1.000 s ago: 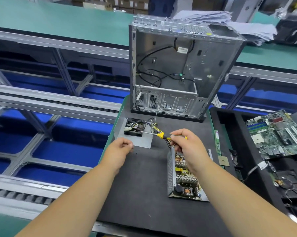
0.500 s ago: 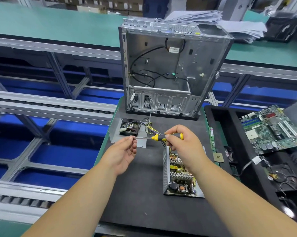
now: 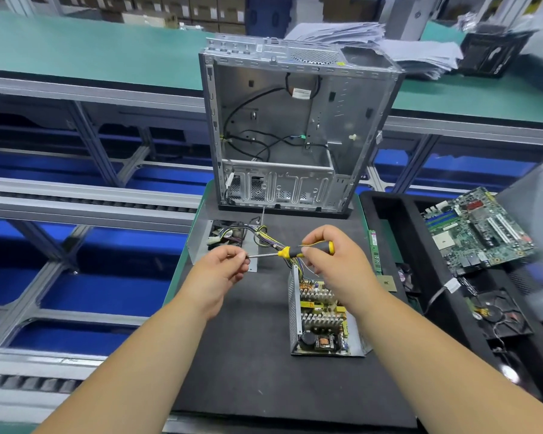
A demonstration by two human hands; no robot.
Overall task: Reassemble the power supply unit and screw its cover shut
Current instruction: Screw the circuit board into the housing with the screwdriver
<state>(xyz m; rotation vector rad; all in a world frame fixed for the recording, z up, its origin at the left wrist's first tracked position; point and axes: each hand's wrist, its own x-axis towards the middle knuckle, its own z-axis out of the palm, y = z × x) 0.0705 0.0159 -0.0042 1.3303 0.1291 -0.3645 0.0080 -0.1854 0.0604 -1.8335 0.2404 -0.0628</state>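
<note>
The right hand [image 3: 332, 261] is curled around the black-and-yellow handle of a screwdriver [image 3: 298, 250], holding it level above the surface [image 3: 248, 371]. The left hand [image 3: 223, 267] pinches the tip of the metal shaft between its fingertips; whether a screw sits there cannot be told. Just below the right hand, the open power supply unit [image 3: 321, 321] lies on the dark mat, its circuit board, heat sinks and capacitors exposed, with a bundle of yellow, black and coloured wires [image 3: 276, 242] running up from it past the screwdriver. Those wires reach the metal cover [image 3: 201, 242], which lies apart from the unit, behind the left hand, with the fan [image 3: 228, 236] mounted in it. Farther back stands an empty computer case [image 3: 295, 130], upright and open toward the camera, black cables hanging inside. To the right, a black foam tray [image 3: 398, 233] holds a green motherboard [image 3: 479, 230] and another fan [image 3: 495, 314]. A stack of papers [image 3: 389, 42] sits behind the case.
</note>
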